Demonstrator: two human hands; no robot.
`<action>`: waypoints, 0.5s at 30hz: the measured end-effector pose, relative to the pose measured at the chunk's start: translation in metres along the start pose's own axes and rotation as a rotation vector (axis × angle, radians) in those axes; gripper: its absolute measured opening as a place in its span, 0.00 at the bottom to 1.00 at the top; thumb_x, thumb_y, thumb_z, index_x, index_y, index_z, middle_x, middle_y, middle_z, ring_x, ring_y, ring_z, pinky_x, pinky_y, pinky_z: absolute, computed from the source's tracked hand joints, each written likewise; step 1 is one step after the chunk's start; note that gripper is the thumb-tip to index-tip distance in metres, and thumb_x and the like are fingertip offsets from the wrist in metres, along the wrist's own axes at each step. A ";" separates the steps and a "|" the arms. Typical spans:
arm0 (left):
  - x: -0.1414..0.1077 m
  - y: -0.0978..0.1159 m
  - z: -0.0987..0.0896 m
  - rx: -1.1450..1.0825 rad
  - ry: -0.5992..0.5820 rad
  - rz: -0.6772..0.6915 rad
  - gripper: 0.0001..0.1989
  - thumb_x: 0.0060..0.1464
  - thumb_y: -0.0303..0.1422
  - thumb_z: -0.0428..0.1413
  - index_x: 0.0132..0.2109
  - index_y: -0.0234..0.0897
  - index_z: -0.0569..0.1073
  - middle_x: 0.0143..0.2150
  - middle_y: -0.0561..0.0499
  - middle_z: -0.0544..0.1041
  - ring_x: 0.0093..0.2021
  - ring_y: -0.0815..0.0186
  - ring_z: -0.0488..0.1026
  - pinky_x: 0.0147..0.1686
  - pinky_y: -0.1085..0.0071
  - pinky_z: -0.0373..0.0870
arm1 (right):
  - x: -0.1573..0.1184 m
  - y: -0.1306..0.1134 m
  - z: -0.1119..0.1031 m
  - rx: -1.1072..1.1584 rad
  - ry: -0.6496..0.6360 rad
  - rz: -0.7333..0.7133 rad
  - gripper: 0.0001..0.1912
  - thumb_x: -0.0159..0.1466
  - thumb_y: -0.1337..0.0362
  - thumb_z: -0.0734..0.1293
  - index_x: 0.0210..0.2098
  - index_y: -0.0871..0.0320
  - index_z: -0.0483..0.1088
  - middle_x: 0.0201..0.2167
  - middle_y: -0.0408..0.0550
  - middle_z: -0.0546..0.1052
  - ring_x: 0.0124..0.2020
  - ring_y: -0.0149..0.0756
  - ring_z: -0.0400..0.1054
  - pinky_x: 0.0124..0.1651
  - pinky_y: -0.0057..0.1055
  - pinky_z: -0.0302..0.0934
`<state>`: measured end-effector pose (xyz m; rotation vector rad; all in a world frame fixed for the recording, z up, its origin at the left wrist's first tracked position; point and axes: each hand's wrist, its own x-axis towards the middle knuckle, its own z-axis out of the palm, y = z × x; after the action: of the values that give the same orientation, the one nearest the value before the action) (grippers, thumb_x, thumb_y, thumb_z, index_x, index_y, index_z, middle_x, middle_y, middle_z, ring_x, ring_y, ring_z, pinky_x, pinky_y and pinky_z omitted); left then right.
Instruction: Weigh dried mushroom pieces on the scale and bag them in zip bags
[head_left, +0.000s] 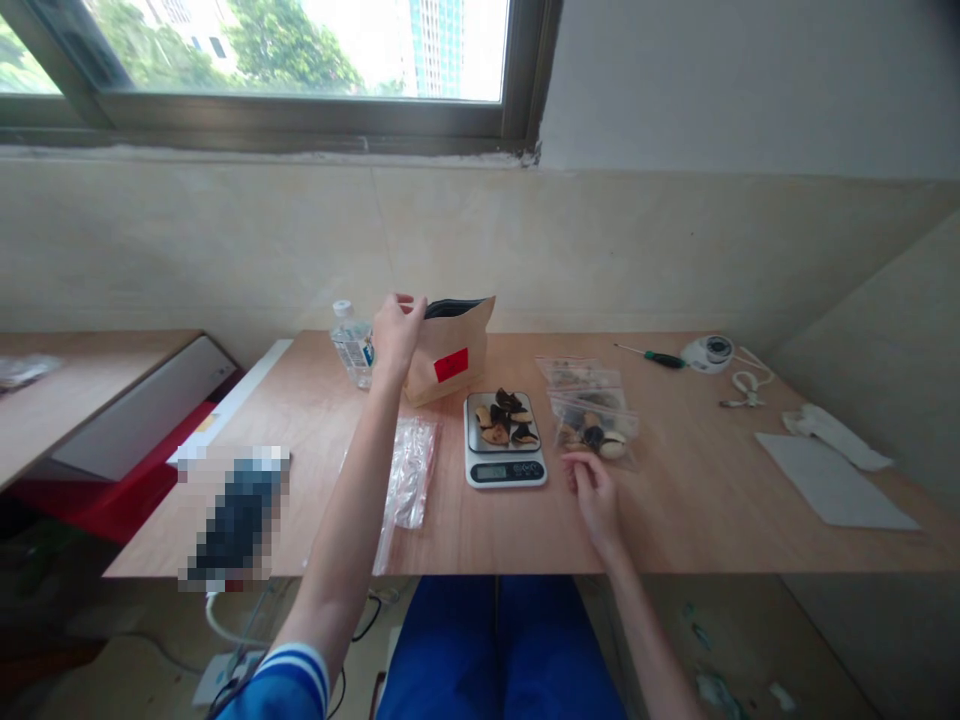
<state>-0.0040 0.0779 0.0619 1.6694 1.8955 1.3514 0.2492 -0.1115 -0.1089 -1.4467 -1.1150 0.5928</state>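
Observation:
At the back, my left hand (399, 335) grips the top left corner of a brown paper bag (429, 372) with a red label. The bag stands upright, its dark mouth parted; its contents are hidden. In front of it, a white kitchen scale (469, 474) bears several dark and tan dried pieces (504, 418), which look like mushroom. My right hand (596, 495) is right of the scale, fingers loosely curled with nothing visible in them. Just beyond it lie clear zip bags (592, 420), the nearest holding brown, black and pale pieces.
Flat clear plastic bags (411, 470) lie left of the scale. A plastic bottle (352, 345) stands beside the paper bag. A pixelated dark object (236, 520) is at front left. Rightward are a screwdriver (660, 359), a white dome camera (705, 354) with cable, and a white sheet (836, 485).

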 end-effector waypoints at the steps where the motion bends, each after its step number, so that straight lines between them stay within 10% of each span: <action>1: -0.005 0.000 -0.001 0.002 -0.030 0.018 0.18 0.52 0.46 0.51 0.42 0.36 0.72 0.39 0.44 0.77 0.41 0.58 0.73 0.42 0.65 0.66 | 0.003 -0.006 0.002 -0.009 -0.010 -0.040 0.11 0.60 0.59 0.59 0.31 0.57 0.69 0.29 0.48 0.73 0.29 0.36 0.66 0.32 0.31 0.62; 10: -0.052 -0.001 -0.011 0.111 -0.264 0.213 0.15 0.50 0.44 0.54 0.42 0.41 0.74 0.41 0.49 0.79 0.44 0.59 0.74 0.42 0.68 0.66 | 0.060 -0.118 0.051 -0.116 -0.279 -0.616 0.15 0.68 0.63 0.52 0.47 0.55 0.67 0.44 0.50 0.71 0.49 0.37 0.65 0.54 0.36 0.59; 15: -0.070 -0.001 -0.015 0.163 -0.266 0.192 0.12 0.54 0.40 0.51 0.39 0.43 0.77 0.38 0.49 0.80 0.41 0.59 0.75 0.39 0.69 0.66 | 0.073 -0.133 0.081 -0.410 -0.448 -0.872 0.18 0.68 0.65 0.51 0.51 0.59 0.65 0.51 0.55 0.68 0.56 0.41 0.58 0.59 0.41 0.53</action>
<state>0.0054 0.0087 0.0439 2.0417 1.7683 0.9963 0.1705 -0.0239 0.0172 -1.0037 -2.1448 0.0472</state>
